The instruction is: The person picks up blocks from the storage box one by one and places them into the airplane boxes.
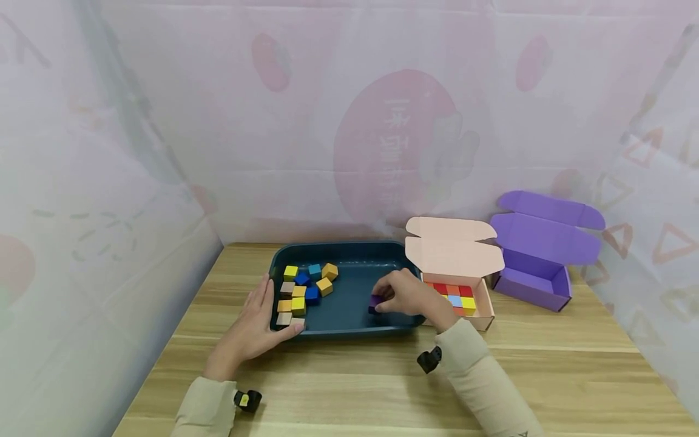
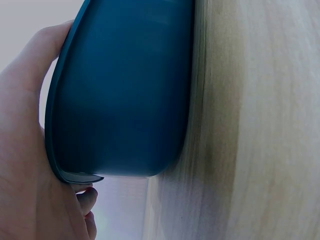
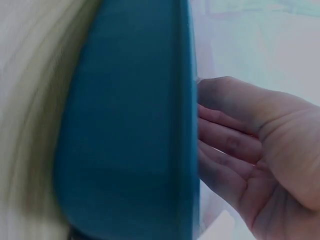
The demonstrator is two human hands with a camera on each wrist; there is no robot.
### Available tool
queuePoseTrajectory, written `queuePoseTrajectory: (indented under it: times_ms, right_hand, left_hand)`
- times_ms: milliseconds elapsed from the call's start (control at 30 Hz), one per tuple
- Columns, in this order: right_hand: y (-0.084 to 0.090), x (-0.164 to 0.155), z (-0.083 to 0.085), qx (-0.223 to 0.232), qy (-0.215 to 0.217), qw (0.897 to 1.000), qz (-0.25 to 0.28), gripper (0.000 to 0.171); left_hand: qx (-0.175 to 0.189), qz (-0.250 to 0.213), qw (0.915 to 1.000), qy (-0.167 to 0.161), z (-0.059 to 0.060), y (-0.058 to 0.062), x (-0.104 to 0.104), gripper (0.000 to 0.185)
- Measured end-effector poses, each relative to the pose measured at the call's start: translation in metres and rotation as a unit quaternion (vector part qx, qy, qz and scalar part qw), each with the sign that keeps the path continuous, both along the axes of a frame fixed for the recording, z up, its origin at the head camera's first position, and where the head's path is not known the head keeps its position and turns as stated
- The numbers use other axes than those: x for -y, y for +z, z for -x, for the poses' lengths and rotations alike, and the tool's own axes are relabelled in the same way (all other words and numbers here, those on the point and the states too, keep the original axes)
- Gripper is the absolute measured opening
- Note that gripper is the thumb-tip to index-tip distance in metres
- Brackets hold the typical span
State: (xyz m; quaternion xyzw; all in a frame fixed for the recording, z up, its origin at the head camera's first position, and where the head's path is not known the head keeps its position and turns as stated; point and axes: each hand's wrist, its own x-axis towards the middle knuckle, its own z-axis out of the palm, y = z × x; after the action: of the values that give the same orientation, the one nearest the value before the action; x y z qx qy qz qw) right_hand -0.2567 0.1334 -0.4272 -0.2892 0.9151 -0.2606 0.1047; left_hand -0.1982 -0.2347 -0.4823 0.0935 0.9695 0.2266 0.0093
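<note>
Head view shows a wooden table with a dark teal tray near its far middle. The left hand lies against the tray's near left corner, fingers straight along the outer wall and the thumb on the near rim; it grips nothing. The right hand reaches over the tray's right part with its fingers curled down, pinching a purple cube that sits on the tray floor, just inside the right wall.

A cluster of cubes fills the tray's left part: yellow, blue, orange and tan ones, packed close and touching one another. The purple cube lies well apart from that cluster.

Just right of the tray stands a pink box with its lid folded back; inside, red, orange, light blue and yellow cubes lie in rows. Further right is a purple box, also open, near the pink one but not touching it. Both arms wear beige sleeves, each with a small black device at the wrist.

Left wrist view shows the left hand pressed flat on the tray's outer wall, the tray resting on the table.

Right wrist view is blurred: the right hand's fingers reach over the tray's rim, and the cube is hidden there.
</note>
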Motion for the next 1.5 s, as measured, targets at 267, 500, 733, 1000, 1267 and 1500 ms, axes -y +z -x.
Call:
queuePoseTrajectory:
  times_ms: [267, 500, 733, 1000, 1267, 1500]
  right_hand:
    - [0.018, -0.037, -0.004, 0.000, -0.008, 1.000, 0.012, 0.024]
    - [0.029, -0.076, -0.009, -0.023, -0.004, 1.000, 0.016, 0.018]
    - [0.046, -0.113, -0.013, -0.024, -0.028, 0.999, 0.001, 0.025]
    - [0.046, -0.146, -0.017, -0.014, -0.069, 0.997, -0.019, 0.018]
    - [0.038, -0.163, -0.019, -0.007, -0.087, 0.995, -0.049, 0.017]
    - [0.034, -0.170, -0.023, 0.006, -0.084, 0.993, -0.076, 0.015]
  left_hand:
    - [-0.002, 0.001, 1.0000, -0.003, 0.002, 0.002, 0.001, 0.129]
    - [0.001, 0.001, 1.0000, -0.005, 0.003, 0.002, 0.003, 0.129]
    - [0.000, -0.001, 1.0000, -0.002, 0.004, 0.001, 0.006, 0.129]
    - [0.005, -0.001, 1.0000, -0.004, 0.003, 0.001, 0.005, 0.130]
    - [0.003, 0.000, 1.0000, -0.004, 0.003, 0.000, 0.004, 0.129]
    - [0.006, -0.005, 1.0000, -0.006, 0.002, -0.002, 0.002, 0.128]
